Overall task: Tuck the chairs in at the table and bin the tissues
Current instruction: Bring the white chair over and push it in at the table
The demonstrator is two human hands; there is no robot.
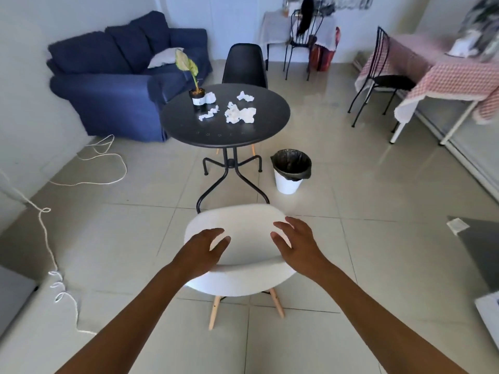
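A white chair [243, 282] with wooden legs stands on the tiles, a short way back from the round black table [186, 128]. My left hand [201, 252] and my right hand [295, 244] hover at the top of its backrest, fingers spread, holding nothing. Several crumpled white tissues [239, 114] lie on the tabletop beside a small potted plant [197, 95]. A black chair [244, 66] stands close against the table's far side. A white bin [290, 171] with a black liner sits on the floor right of the table's legs.
A blue sofa [113, 85] fills the back left. A white cord [54, 255] snakes over the floor at left. Two cloth-covered tables [442, 76] with black metal chairs [383, 76] stand at the back and right. A grey surface [480, 247] edges the right.
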